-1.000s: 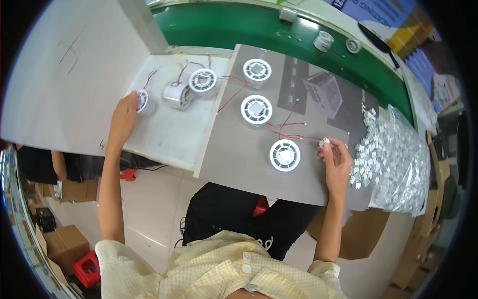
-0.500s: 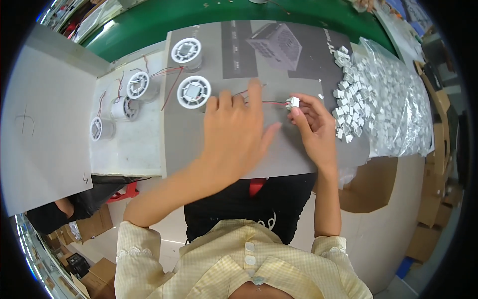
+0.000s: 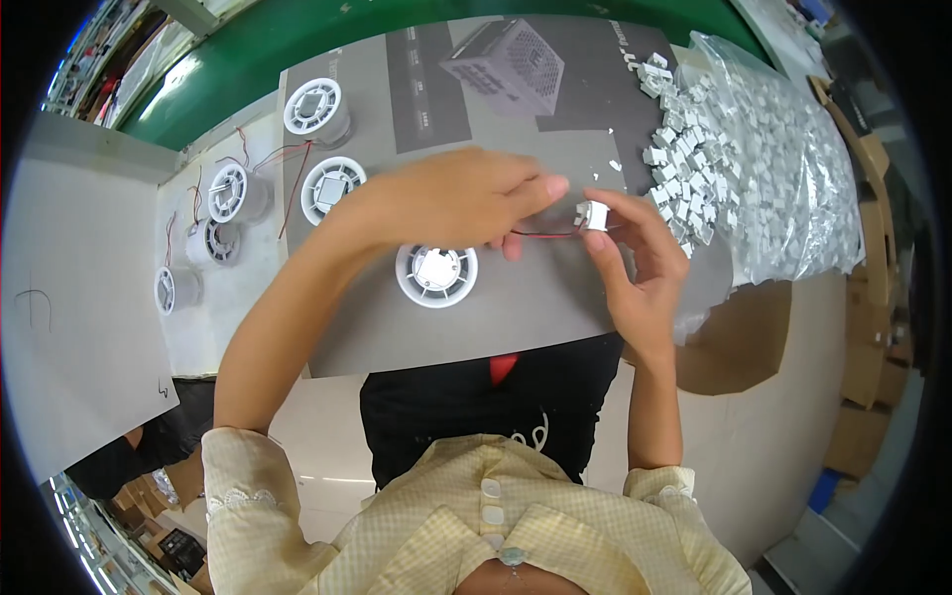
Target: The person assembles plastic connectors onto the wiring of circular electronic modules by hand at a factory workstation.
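Note:
Between the thumb and fingers of my right hand (image 3: 645,253) is a small white plastic connector block (image 3: 593,215). A thin red and black wire pair (image 3: 547,234) runs left from this block to my left hand (image 3: 471,198). The left fingers curl over the wires, with the thumb lying above them. Below the left hand sits a round white ribbed housing (image 3: 436,277) with a pale plate in its middle. My left forearm passes close to another such housing (image 3: 332,188), whose centre plate is squarish.
Farther back stands a third housing (image 3: 315,109), and several more, with wires, are on the pale surface (image 3: 223,307) at left. Loose white connector blocks (image 3: 684,159) lie at right, spilling from a clear plastic bag (image 3: 783,169). Grey printed board (image 3: 535,307) covers the worktop.
My left hand has turned sideways, its fingers curling in from a stretched-out pose, uncovering the nearest housing. My right hand keeps the connector block. The whole view has shifted somewhat.

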`<action>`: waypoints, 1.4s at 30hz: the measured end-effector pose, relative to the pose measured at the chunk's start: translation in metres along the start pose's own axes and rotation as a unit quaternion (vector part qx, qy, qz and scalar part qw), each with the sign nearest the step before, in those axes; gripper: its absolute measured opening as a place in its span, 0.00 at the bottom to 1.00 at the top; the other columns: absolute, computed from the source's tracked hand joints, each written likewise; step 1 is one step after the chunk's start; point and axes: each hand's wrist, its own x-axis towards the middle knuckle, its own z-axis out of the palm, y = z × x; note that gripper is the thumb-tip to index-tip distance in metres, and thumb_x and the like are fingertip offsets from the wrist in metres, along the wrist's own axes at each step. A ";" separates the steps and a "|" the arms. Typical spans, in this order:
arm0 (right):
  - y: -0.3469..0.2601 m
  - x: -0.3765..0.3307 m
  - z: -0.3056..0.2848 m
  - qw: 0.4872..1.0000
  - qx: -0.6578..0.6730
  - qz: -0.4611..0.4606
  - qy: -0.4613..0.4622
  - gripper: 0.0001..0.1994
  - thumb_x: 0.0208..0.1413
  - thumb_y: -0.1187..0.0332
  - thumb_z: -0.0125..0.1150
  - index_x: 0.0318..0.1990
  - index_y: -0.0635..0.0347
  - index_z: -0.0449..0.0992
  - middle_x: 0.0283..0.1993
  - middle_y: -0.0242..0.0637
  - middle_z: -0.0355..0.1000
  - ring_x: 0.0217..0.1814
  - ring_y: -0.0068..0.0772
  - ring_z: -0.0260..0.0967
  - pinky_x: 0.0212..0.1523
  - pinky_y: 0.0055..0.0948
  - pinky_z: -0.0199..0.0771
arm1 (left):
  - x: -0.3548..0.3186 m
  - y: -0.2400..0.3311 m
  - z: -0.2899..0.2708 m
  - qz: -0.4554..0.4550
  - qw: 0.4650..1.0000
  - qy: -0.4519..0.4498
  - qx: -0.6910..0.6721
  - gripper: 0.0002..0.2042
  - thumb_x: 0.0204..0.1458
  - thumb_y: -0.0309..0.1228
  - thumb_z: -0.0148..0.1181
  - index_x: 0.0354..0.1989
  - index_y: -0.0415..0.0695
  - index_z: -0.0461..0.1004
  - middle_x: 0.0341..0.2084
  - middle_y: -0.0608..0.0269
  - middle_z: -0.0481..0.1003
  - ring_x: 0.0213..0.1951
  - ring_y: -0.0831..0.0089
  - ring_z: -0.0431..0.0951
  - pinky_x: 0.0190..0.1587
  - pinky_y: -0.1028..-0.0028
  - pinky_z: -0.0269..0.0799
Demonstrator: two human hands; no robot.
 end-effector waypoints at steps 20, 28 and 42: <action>-0.026 0.001 -0.014 0.991 -0.029 0.079 -0.102 0.14 0.58 0.75 0.63 0.51 0.70 0.76 0.46 0.38 0.75 0.46 0.27 0.71 0.49 0.26 0.71 | -0.016 -0.009 0.038 0.213 0.955 0.182 0.095 0.09 0.52 0.31 0.68 0.36 0.39 0.81 0.27 0.57 0.79 0.28 0.67 0.75 0.34 0.72 0.70; -0.018 -0.003 0.003 0.984 0.152 0.097 -0.004 0.17 0.58 0.75 0.63 0.54 0.72 0.74 0.47 0.42 0.76 0.47 0.30 0.75 0.50 0.29 0.75 | -0.026 -0.011 0.028 0.242 0.939 0.235 0.066 0.07 0.58 0.28 0.60 0.40 0.40 0.80 0.29 0.58 0.80 0.29 0.67 0.79 0.34 0.74 0.73; -0.012 0.000 0.003 0.981 0.182 0.066 -0.029 0.16 0.57 0.79 0.64 0.53 0.74 0.75 0.50 0.45 0.75 0.49 0.29 0.74 0.51 0.28 0.75 | -0.025 -0.011 0.040 0.270 0.915 0.300 -0.015 0.04 0.49 0.21 0.67 0.33 0.39 0.81 0.28 0.63 0.81 0.27 0.76 0.76 0.31 0.78 0.72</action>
